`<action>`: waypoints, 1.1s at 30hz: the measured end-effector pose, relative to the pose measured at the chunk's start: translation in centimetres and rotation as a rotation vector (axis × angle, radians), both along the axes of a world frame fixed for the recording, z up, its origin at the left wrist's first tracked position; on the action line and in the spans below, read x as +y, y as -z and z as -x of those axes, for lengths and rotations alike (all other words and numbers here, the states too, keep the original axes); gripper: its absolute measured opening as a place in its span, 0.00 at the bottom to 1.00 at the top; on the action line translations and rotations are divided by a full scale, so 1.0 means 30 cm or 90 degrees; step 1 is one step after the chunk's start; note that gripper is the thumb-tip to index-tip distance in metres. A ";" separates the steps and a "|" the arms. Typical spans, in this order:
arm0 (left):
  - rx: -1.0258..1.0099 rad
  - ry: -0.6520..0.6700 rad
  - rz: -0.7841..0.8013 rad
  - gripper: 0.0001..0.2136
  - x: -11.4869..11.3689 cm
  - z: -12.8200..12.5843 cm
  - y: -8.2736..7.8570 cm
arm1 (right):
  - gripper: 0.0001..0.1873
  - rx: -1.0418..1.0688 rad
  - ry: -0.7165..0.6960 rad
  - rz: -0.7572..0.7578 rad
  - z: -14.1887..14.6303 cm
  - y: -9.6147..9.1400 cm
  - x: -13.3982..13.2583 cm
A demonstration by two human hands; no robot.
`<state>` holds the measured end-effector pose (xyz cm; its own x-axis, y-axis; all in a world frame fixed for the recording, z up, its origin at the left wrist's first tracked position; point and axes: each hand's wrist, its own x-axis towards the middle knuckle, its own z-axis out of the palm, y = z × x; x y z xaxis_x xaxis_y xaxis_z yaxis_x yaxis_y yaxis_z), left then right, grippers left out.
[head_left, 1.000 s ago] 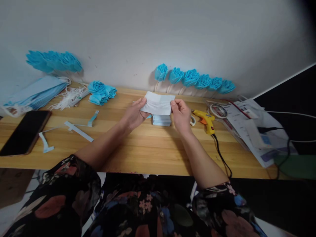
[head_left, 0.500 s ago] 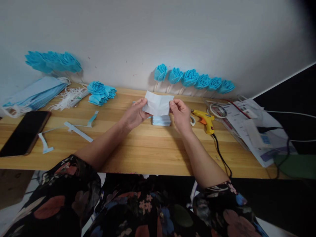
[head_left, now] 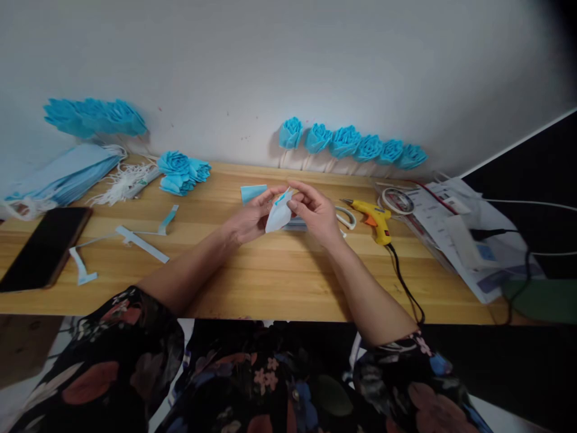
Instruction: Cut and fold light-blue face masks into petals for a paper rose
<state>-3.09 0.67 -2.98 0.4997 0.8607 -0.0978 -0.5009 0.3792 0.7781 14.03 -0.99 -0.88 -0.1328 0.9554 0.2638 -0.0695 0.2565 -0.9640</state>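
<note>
Between my hands is a small piece of mask fabric (head_left: 278, 215), white on the side facing me with a bit of blue showing at its top, now bent over. My left hand (head_left: 250, 221) grips it from the left. On its right edge, the thumb and fingers of my right hand (head_left: 314, 211) pinch it. Below and behind my hands lies a stack of cut fabric pieces (head_left: 296, 225), mostly covered. A blue fabric piece (head_left: 252, 193) rests on the table beyond my left hand. White-handled scissors (head_left: 347, 218) are just right of my right hand.
A yellow glue gun (head_left: 376, 221) with a black cord and a tape roll (head_left: 397, 201) lie to the right. Blue fabric roses (head_left: 346, 142) on stems lean on the wall. Face masks (head_left: 67, 171), a phone (head_left: 45, 248), a rose bunch (head_left: 180, 172) and cut strips (head_left: 142, 243) are left.
The fabric piece, spread flat between both hands before, is now bent over and lower. My hands have come closer together, and the blue piece and scissors handle show more.
</note>
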 end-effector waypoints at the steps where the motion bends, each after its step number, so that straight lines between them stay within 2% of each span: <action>1: -0.007 0.009 0.002 0.18 -0.003 0.000 -0.004 | 0.21 -0.008 -0.004 0.001 -0.001 0.001 0.001; 8: -0.021 0.000 0.018 0.20 -0.011 -0.007 -0.018 | 0.15 -0.036 -0.015 0.013 0.005 0.003 -0.002; 11: -0.006 -0.008 0.015 0.17 -0.006 -0.013 -0.013 | 0.16 -0.038 -0.003 0.004 0.006 -0.001 -0.004; 16: 0.056 -0.124 -0.069 0.10 0.015 -0.009 -0.015 | 0.19 -0.065 0.061 0.009 -0.006 -0.007 0.006; 20: 0.090 -0.185 -0.156 0.19 0.019 0.009 -0.034 | 0.16 -0.080 0.099 -0.015 -0.015 -0.009 0.015; 24: 0.168 -0.206 -0.240 0.18 -0.003 0.017 -0.058 | 0.13 -0.100 0.101 -0.030 -0.013 -0.015 0.009; 28: 0.196 -0.192 -0.222 0.13 -0.025 0.008 -0.070 | 0.14 -0.116 0.095 -0.031 -0.007 -0.014 0.004; 33: 0.201 -0.212 -0.176 0.08 -0.021 0.004 -0.062 | 0.15 -0.098 0.080 -0.014 -0.010 0.001 0.015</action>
